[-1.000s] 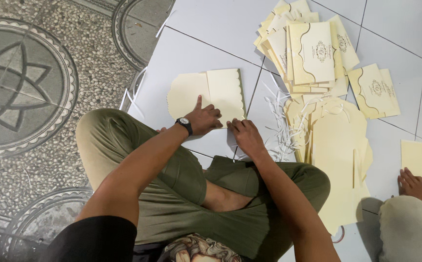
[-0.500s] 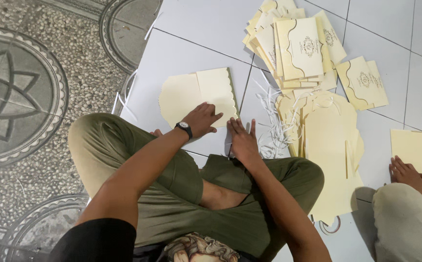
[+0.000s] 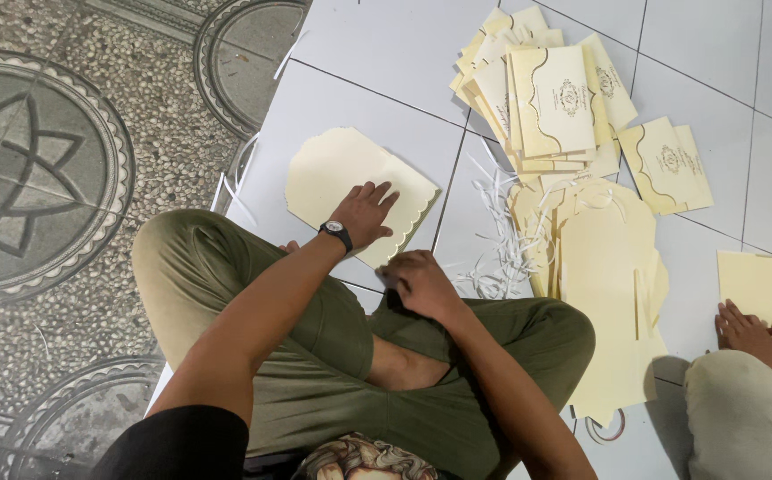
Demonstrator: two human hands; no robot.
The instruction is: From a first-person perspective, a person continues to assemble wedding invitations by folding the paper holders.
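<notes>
Card (image 3: 337, 173) flat on floor tiles, both hands on its near edge.
Left hand (image 3: 364, 213): fingers spread flat on card, gripping nothing. Right hand (image 3: 417, 280): fingers curled at the scalloped corner; grip cannot be told. Risk: uneven pressure creases the fold; paper strips (image 3: 501, 240) right of the fingers could snag.

Cream card sheet (image 3: 342, 173), scalloped edge: matt paper, smooth, under the left hand (image 3: 364, 213). Finished envelopes (image 3: 550, 102): matt cream card with glossier gold trim. Flat blanks (image 3: 604, 267): same smooth card. Trimmings (image 3: 506, 253): thin white paper strips. Floor tiles (image 3: 386, 53): smooth, faintly glossy ceramic. Patterned floor (image 3: 39, 169): rough pebbled stone. Trousers (image 3: 315, 356): matt olive cloth. Wristwatch (image 3: 336, 233): dark strap, material unclear.
</notes>
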